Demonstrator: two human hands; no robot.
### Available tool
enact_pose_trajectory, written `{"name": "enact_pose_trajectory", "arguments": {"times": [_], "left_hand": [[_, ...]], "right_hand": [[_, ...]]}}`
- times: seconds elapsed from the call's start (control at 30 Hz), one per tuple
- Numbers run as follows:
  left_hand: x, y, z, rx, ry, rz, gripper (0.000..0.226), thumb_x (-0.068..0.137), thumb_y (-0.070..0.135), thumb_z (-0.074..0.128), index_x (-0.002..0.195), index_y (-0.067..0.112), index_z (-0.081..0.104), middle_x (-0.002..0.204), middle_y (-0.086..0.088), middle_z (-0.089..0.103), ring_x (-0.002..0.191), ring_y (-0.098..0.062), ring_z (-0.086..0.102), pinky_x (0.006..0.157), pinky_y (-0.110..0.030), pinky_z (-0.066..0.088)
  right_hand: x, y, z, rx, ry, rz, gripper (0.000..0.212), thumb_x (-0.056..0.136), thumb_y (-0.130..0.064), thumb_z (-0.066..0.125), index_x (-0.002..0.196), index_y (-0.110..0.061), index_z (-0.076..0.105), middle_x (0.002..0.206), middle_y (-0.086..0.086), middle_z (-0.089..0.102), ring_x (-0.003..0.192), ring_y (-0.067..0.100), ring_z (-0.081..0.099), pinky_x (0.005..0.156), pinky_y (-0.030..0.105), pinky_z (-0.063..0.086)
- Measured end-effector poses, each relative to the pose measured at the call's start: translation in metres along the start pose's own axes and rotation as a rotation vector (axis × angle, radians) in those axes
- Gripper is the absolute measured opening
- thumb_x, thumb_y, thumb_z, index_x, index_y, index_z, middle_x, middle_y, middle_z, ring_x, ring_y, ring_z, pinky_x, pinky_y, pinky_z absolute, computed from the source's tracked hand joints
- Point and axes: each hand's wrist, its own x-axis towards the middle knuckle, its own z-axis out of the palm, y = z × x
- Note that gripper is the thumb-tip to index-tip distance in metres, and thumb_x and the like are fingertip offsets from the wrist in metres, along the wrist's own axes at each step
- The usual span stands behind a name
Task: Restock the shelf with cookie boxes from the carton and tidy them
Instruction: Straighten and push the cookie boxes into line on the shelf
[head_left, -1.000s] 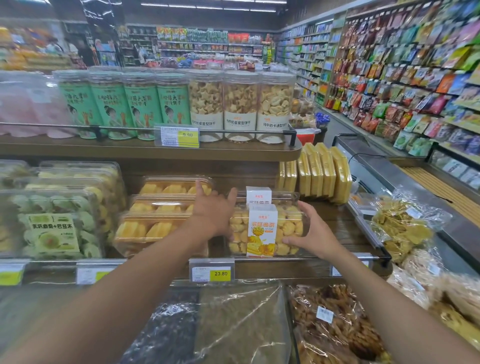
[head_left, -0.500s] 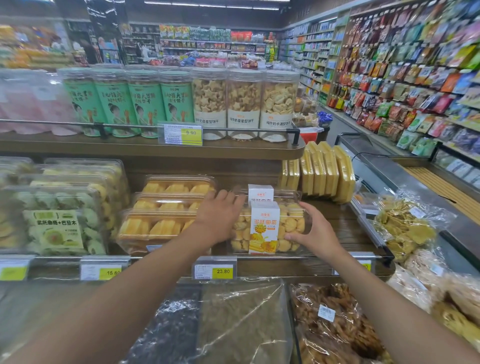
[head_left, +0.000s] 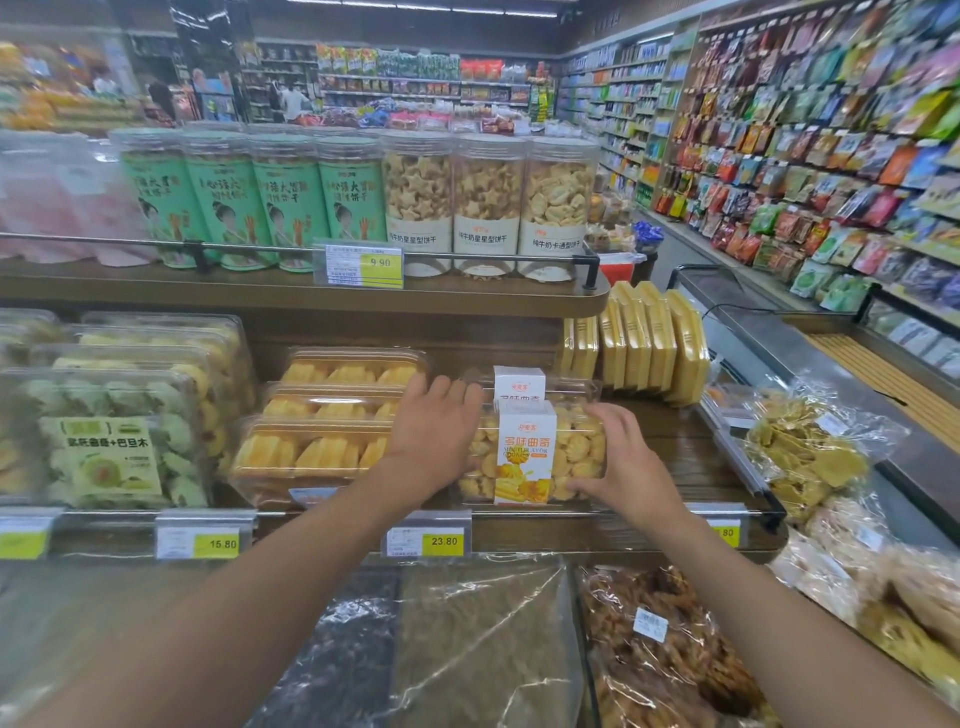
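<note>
2 hands (head_left: 434, 436) (head_left: 631, 462), 2 cookie bxs (head_left: 540, 457) (head_left: 519, 384)

A cookie box (head_left: 535, 457) is set at the front edge of the shelf (head_left: 701, 467), with a second box (head_left: 519, 384) directly behind it. The left hand (head_left: 434, 431) is laid on its left end, and its right end is held by the right hand (head_left: 631, 462). Just to the left, stacked trays (head_left: 311, 452) are ranged. Toward the back right corner, upright packs (head_left: 654, 343) are leaned. On the upper shelf (head_left: 291, 296) above, jars (head_left: 485, 202) are lined; below the front edge, bags (head_left: 483, 639) are piled.
</note>
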Motion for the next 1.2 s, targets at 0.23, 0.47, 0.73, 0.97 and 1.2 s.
{"name": "enact_pose_trajectory", "arguments": {"times": [0.23, 0.47, 0.73, 0.97, 1.2], "left_hand": [[-0.003, 0.003, -0.006, 0.037, -0.005, -0.002, 0.076, 0.082, 0.070, 0.072, 0.129, 0.016, 0.045, 0.125, -0.003, 0.063, 0.115, -0.025, 0.054, 0.096, -0.044, 0.035], [-0.018, 0.004, -0.016, 0.019, -0.077, -0.011, 0.079, 0.090, 0.066, 0.064, 0.147, 0.018, 0.039, 0.142, -0.006, 0.057, 0.136, -0.030, 0.048, 0.123, -0.070, 0.011], [-0.056, -0.004, -0.036, -0.040, -0.075, -0.041, 0.090, 0.098, 0.063, 0.056, 0.166, 0.022, 0.016, 0.172, -0.006, 0.028, 0.163, -0.030, 0.012, 0.125, -0.072, 0.004], [-0.107, -0.021, -0.046, -0.072, -0.083, -0.138, 0.094, 0.100, 0.067, 0.048, 0.169, 0.021, 0.003, 0.178, -0.003, 0.004, 0.164, -0.029, -0.004, 0.128, -0.066, 0.004], [-0.186, -0.060, -0.046, -0.063, -0.079, -0.267, 0.094, 0.100, 0.073, 0.039, 0.169, 0.023, -0.002, 0.178, -0.003, -0.001, 0.164, -0.029, -0.005, 0.128, -0.066, 0.000]], "right_hand": [[-0.005, -0.015, -0.008, -0.118, -0.014, 0.055, 0.109, 0.073, -0.047, 0.091, 0.154, -0.041, 0.019, 0.163, -0.010, 0.017, 0.129, 0.025, 0.056, 0.081, 0.048, 0.058], [-0.016, -0.033, -0.027, -0.183, -0.037, 0.089, 0.117, 0.074, -0.053, 0.088, 0.161, -0.042, 0.011, 0.172, -0.006, 0.004, 0.151, 0.026, 0.033, 0.100, 0.054, 0.052], [-0.032, -0.048, -0.044, -0.327, -0.001, 0.039, 0.109, 0.078, -0.068, 0.077, 0.163, -0.033, 0.018, 0.174, 0.003, 0.009, 0.158, 0.026, 0.014, 0.125, 0.048, 0.027], [-0.050, -0.090, -0.054, -0.376, 0.033, -0.086, 0.098, 0.081, -0.074, 0.068, 0.161, -0.034, 0.027, 0.171, 0.001, 0.019, 0.158, 0.025, 0.016, 0.128, 0.051, 0.018], [-0.071, -0.155, -0.037, -0.425, -0.040, -0.248, 0.096, 0.086, -0.079, 0.055, 0.164, -0.034, 0.020, 0.173, 0.001, 0.013, 0.158, 0.027, 0.015, 0.128, 0.051, 0.014]]}}
